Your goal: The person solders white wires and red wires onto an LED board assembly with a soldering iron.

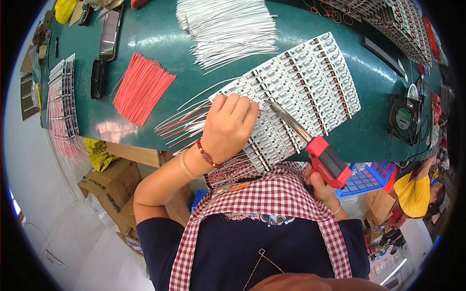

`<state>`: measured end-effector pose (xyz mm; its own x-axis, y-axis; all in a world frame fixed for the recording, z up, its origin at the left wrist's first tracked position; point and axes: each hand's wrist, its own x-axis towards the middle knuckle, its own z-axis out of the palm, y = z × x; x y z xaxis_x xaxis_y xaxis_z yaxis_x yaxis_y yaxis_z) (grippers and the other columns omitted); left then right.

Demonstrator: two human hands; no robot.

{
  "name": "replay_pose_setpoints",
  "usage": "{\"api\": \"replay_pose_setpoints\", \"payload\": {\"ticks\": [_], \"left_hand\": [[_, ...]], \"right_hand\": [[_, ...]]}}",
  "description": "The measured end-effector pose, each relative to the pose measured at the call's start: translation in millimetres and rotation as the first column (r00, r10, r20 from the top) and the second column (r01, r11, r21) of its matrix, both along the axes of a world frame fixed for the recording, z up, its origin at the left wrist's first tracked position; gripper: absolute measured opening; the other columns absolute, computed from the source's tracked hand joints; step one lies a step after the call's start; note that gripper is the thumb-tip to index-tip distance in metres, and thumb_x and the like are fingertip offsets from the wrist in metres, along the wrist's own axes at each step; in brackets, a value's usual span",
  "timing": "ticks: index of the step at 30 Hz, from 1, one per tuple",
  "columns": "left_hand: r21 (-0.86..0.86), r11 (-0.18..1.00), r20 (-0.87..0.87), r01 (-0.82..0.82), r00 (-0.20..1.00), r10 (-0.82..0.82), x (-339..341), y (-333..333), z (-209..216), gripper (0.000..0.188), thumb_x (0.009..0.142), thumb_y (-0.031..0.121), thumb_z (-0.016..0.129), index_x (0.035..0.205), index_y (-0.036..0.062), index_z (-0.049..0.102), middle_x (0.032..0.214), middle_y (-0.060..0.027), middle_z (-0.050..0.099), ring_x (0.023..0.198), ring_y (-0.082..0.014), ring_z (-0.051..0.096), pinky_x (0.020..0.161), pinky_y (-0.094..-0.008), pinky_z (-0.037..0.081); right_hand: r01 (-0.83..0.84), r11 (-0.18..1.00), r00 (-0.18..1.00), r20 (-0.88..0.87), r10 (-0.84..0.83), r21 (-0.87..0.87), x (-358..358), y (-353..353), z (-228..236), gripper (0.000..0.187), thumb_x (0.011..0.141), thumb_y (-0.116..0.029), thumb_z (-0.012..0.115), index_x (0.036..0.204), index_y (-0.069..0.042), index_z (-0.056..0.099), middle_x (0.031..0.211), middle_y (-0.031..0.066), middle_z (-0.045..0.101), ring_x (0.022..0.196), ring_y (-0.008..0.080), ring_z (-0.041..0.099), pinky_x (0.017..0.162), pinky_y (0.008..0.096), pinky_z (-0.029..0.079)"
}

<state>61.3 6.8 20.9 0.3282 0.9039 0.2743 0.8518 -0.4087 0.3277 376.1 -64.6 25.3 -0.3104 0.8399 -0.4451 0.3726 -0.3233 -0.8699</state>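
Observation:
A white panel of small circuit boards (296, 80) lies tilted on the green table, with rows of dark and orange parts. White and red wires (182, 127) trail from its left edge. Over that side my left hand (230, 121) is closed, knuckles up; its fingertips and whatever they pinch are hidden. My right hand (318, 184) is wrapped round the red and black handle of a soldering gun (326, 160). The gun's metal tip reaches the panel just right of my left fingers.
Bundles of red wires (143, 89) and white wires (230, 31) lie on the table (160, 29). Wired panels (63, 102) stand at the left edge, stacked panels (388, 22) at the far right. A small black fan (404, 119) sits right; a phone (110, 34) lies far left.

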Motion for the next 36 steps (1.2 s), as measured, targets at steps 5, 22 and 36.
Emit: {"api": "replay_pose_setpoints", "payload": {"ticks": [5,22,36], "left_hand": [[-0.006,1.000,-0.019,-0.007,1.000,0.007,1,1,1,0.023,0.072,0.006,0.063,0.095,0.0026,0.066,0.080,-0.0048,0.052,0.075,-0.0206,0.052,0.069,-0.0346,0.039],[-0.049,0.999,0.001,0.012,1.000,-0.012,1,-3,2,0.026,0.075,0.004,0.062,0.100,-0.0009,0.065,0.087,-0.0076,0.055,0.079,-0.0229,0.053,0.072,-0.0361,0.041],[0.019,0.999,-0.002,0.030,1.000,-0.030,1,0,-1,0.019,0.074,0.008,0.059,0.091,-0.0005,0.062,0.078,-0.0066,0.047,0.077,-0.0213,0.049,0.072,-0.0343,0.040]], "right_hand": [[0.004,1.000,0.999,-0.045,-0.005,-0.025,-2,5,9,0.025,0.086,-0.025,0.070,0.097,-0.002,0.068,0.089,0.0091,0.063,0.077,0.0213,0.062,0.066,0.0334,0.049],[-0.031,0.999,0.999,-0.018,0.030,-0.030,-2,5,5,0.023,0.087,-0.019,0.069,0.102,-0.001,0.067,0.095,0.0108,0.062,0.085,0.0224,0.063,0.073,0.0347,0.050],[-0.032,0.996,0.997,0.076,0.026,0.083,4,-2,5,0.021,0.083,-0.021,0.074,0.094,-0.003,0.070,0.084,0.0082,0.066,0.071,0.0218,0.065,0.065,0.0332,0.051]]}}
